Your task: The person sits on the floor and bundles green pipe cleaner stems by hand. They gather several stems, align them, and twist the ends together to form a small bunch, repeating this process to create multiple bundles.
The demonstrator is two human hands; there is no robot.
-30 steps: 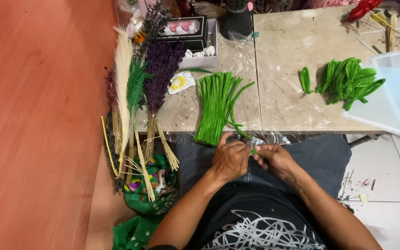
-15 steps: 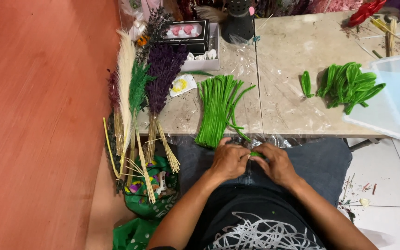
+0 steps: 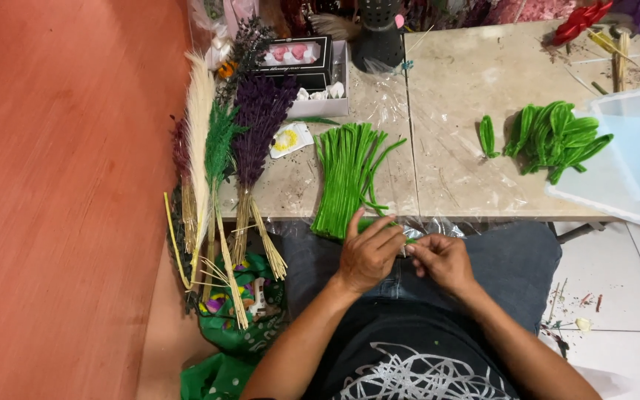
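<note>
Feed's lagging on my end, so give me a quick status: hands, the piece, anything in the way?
Left hand and right hand together over lap, pinching one green stem. Straight stem bundle at table edge beside left hand. Bent pieces far right. Nothing between the hands.

Left hand [image 3: 368, 255] and right hand [image 3: 442, 261] meet over the lap, forearms angled inward, fingers [image 3: 390, 235] pinched together, fingertips touching.
</note>
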